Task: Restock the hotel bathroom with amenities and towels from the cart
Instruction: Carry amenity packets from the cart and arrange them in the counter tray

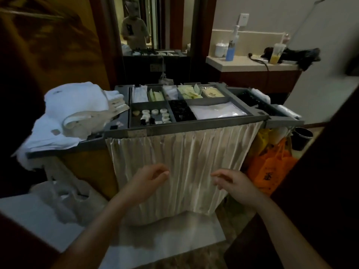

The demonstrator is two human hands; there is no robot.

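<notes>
Towels [77, 101] top the cart [194, 124] (left end), well apart from left hand [149, 181] and right hand [235, 185], fingers loosely curled, empty.

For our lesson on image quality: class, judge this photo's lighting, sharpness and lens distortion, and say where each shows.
Head view: dim indoor light, the left and right edges nearly black. Head view: the compartments of the cart are fairly sharp, while the towels blur into pale shapes. Head view: the wide lens slightly bows the cart's front rim and tilts the counter.
</notes>
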